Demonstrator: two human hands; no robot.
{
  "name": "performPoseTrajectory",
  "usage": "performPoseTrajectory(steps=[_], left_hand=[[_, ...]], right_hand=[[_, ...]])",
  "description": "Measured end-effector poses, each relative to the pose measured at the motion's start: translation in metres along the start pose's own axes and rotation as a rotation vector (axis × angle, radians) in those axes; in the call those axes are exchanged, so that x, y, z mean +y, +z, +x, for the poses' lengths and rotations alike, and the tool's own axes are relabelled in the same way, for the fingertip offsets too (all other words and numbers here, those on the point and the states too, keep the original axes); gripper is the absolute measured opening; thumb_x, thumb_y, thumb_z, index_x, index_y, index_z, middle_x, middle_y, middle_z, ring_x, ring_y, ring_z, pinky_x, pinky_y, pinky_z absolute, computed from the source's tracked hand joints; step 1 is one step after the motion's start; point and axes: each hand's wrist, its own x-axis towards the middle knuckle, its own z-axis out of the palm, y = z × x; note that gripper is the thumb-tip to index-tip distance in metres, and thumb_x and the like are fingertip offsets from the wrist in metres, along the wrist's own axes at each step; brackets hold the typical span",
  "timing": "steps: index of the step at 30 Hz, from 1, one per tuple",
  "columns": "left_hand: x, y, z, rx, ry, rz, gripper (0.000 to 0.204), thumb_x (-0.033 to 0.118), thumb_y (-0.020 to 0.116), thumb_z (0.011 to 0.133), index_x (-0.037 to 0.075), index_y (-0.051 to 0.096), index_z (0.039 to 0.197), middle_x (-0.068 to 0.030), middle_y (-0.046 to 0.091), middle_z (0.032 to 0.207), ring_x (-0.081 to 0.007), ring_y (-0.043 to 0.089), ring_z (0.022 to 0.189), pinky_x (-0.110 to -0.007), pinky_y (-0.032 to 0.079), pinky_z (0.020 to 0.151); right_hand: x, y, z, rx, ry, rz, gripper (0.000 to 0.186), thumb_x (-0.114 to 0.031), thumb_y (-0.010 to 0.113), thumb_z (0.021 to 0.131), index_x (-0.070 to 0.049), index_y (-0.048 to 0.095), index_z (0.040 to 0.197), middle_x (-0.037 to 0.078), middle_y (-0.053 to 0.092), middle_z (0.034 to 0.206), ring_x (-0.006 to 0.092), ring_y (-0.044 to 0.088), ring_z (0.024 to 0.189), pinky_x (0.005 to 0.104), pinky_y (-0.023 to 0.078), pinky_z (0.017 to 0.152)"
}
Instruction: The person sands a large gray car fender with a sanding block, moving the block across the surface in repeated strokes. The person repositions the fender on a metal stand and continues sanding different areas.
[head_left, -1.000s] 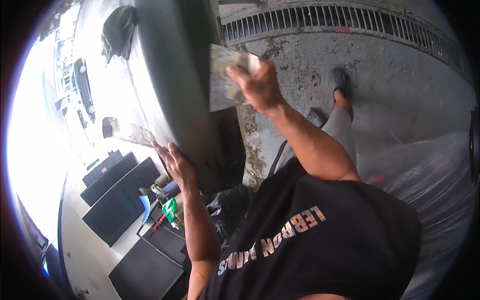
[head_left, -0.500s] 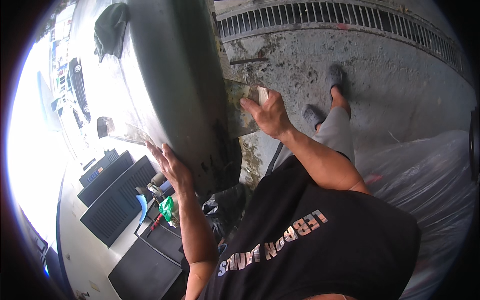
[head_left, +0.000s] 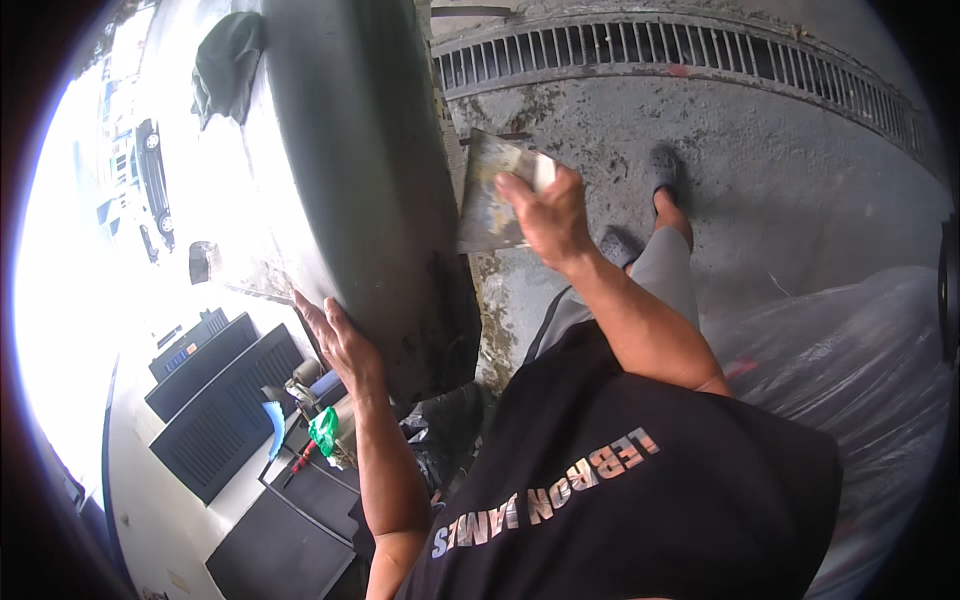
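Observation:
A large curved panel, grey along its side and glaring white on top, looks like vehicle bodywork [head_left: 370, 190] and stands upright at my left. My left hand [head_left: 342, 345] lies on its near end, fingers stretched out over the edge. My right hand [head_left: 553, 215] grips a flat, squarish, stained grey plate [head_left: 488, 205], thumb on its face and other fingers behind. A pale strip shows on the plate beside my fingers. The plate stands right beside the panel's side; whether it touches cannot be made out. A dark green cloth [head_left: 228, 65] drapes over the panel's top.
Dark slatted panels [head_left: 225, 415] lean at the lower left, near a green plastic bag [head_left: 323, 430] and assorted tools. A floor grate [head_left: 640, 50] crosses the far side. Clear plastic sheeting [head_left: 840, 370] covers something at my right. A grey shoe [head_left: 664, 165] is on the concrete floor.
My right hand has tilted the plate, so more of its stained face shows, and its far edge has risen. My left hand stays on the panel. The whole view has shifted slightly.

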Motion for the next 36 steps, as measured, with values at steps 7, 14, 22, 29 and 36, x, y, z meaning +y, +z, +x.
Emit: performPoseTrajectory(steps=[7,14,22,29,36], left_hand=[[0.006,-0.002,-0.004,-0.013,-0.008,0.004,0.070,0.041,0.036,0.110,0.003,0.019,0.166,-0.0245,0.023,0.170,-0.0370,0.021,0.158,-0.044,0.018,0.128],[0.016,-0.004,-0.006,-0.032,-0.060,0.014,0.070,0.042,0.037,0.110,0.003,0.018,0.166,-0.0239,0.022,0.170,-0.0368,0.021,0.158,-0.044,0.018,0.128],[0.007,-0.003,-0.002,-0.024,-0.019,0.006,0.073,0.045,0.038,0.110,0.003,0.018,0.166,-0.0252,0.021,0.170,-0.0374,0.019,0.159,-0.046,0.017,0.128],[0.008,-0.002,-0.004,-0.023,-0.003,0.022,0.069,0.041,0.036,0.111,0.003,0.019,0.166,-0.0249,0.022,0.170,-0.0375,0.019,0.159,-0.045,0.017,0.128],[0.019,-0.001,-0.007,-0.032,-0.016,0.002,0.069,0.039,0.036,0.110,0.003,0.019,0.166,-0.0247,0.022,0.170,-0.0378,0.020,0.159,-0.045,0.018,0.128]], right_hand=[[0.011,-0.011,-0.026,-0.106,0.017,-0.163,0.013,-0.012,0.069,0.096,0.000,0.071,0.100,0.002,0.071,0.085,0.0101,0.060,0.075,0.0315,0.051,0.070],[0.016,-0.002,-0.027,-0.122,0.120,-0.136,0.017,-0.014,0.071,0.096,0.000,0.072,0.104,0.004,0.074,0.092,0.0105,0.064,0.082,0.0315,0.052,0.076],[0.012,0.002,-0.030,-0.097,0.081,-0.208,0.016,-0.015,0.071,0.095,0.000,0.073,0.101,0.002,0.072,0.088,0.0097,0.062,0.078,0.0311,0.052,0.073],[0.016,0.013,-0.032,-0.049,0.130,-0.064,0.009,-0.007,0.068,0.095,0.000,0.073,0.098,0.001,0.071,0.086,0.0083,0.061,0.076,0.0298,0.051,0.069],[-0.011,0.041,-0.006,0.017,0.069,0.144,0.016,-0.003,0.064,0.096,-0.001,0.068,0.081,0.000,0.060,0.063,0.0073,0.047,0.049,0.0322,0.039,0.044]])
